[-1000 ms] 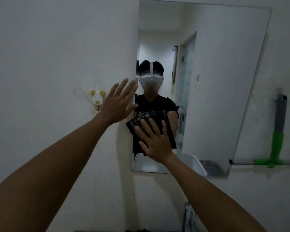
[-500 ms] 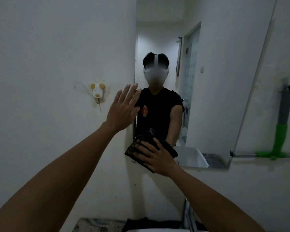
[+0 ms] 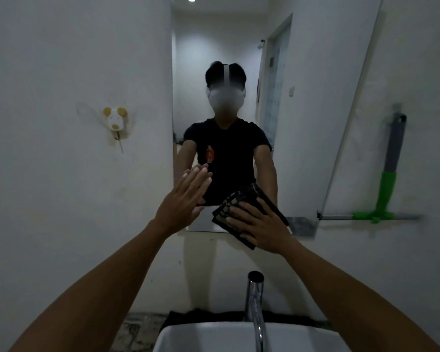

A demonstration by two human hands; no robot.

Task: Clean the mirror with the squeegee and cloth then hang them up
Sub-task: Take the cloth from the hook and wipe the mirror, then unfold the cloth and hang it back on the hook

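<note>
The mirror (image 3: 302, 110) is mounted on the wall ahead of both hands, its lower edge level with them. Compared with the frame half a second earlier, more of the area below is shown: a white sink (image 3: 214, 336) and a chrome tap (image 3: 254, 301) are now seen beneath the forearms. The squeegee (image 3: 389, 179), grey-handled with a green head, is hung on the wall well to the right of the right hand and is not touched.

The dark cloth (image 3: 241, 201) is pressed flat against the lower edge of the mirror under the right hand (image 3: 262, 224), whose fingers are spread over it; it has been shifted rightward along the glass since the earlier frame. The left hand (image 3: 183, 201) is held open with fingers extended, empty, just left of the cloth, lower and closer to the right hand than before. A small animal-shaped hook (image 3: 114, 119) is fixed to the wall up and left of the left hand.
</note>
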